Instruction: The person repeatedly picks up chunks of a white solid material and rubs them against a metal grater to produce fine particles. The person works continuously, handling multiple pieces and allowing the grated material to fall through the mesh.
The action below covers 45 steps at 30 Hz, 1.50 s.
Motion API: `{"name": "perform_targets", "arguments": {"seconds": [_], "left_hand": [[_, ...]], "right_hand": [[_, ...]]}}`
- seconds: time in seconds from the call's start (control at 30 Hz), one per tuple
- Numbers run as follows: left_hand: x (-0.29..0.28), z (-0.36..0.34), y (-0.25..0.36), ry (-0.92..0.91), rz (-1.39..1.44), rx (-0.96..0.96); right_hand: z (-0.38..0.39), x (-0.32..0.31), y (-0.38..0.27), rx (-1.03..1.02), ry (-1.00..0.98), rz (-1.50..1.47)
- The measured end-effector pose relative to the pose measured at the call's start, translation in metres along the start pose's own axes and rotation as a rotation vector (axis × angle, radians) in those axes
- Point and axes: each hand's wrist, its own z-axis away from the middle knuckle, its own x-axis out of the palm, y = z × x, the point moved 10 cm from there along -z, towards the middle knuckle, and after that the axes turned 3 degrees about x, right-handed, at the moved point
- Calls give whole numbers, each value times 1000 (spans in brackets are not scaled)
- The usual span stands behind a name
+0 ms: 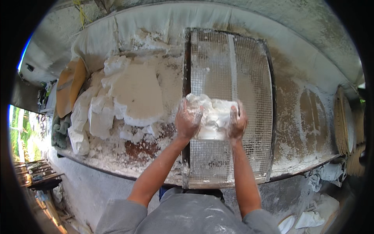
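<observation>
Between my two hands is a white, crumbly chunk (214, 119) of what looks like a chalky, starch-like material. My left hand (189, 120) grips its left side and my right hand (237, 121) its right side, thumbs on top. The chunk is over a framed wire mesh screen (249, 152); whether it touches the mesh, I cannot tell. To the left on the table lies a heap of the same white stuff, with a large flat slab (138, 93) and broken blocks (102, 113) beside it. White powder dusts both hands.
A tan curved board (70, 86) leans at the table's left end. Round woven trays (343, 121) stand stacked on edge at the right. Pale sheeting (152, 23) lines the back. White cloths or bags (309, 219) lie low at the right. The table's front edge runs close to my body.
</observation>
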Motion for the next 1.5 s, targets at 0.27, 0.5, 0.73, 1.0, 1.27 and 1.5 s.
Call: {"name": "perform_targets", "arguments": {"seconds": [0.27,0.5,0.73,1.0,1.27,1.5], "left_hand": [[-7,-30,2,36,-38,-148],[-1,-9,-5,-7,206,-167],[-20,36,43,99,500,62],[50,-109,24,267,-386,300],[58,-132,40,61,-264,359],[21,-22,65,72,-74,547]], "right_hand": [[-31,21,-30,46,-227,153],[20,-12,-42,0,-82,-220],[68,-40,-53,-238,26,-295],[-97,54,-19,-265,103,350],[-122,56,-46,-288,-25,264],[-22,10,-45,-285,15,58]]}}
